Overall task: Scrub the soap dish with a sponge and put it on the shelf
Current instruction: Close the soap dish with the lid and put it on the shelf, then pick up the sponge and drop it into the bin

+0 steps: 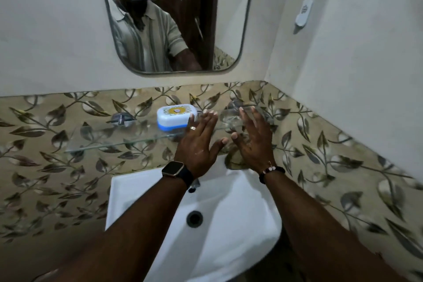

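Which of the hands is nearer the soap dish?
The left hand, wearing watch and ring: its fingertips are beside the soap dish; the right hand is farther off.

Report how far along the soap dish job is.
Done, by the look of it: the soap dish stands closed on the glass shelf, where it should end up. In hand: nothing; the left hand and right hand are open with fingers spread, above the sink. Left: unclear. No sponge is in view, and the picture cannot show whether the dish was scrubbed.
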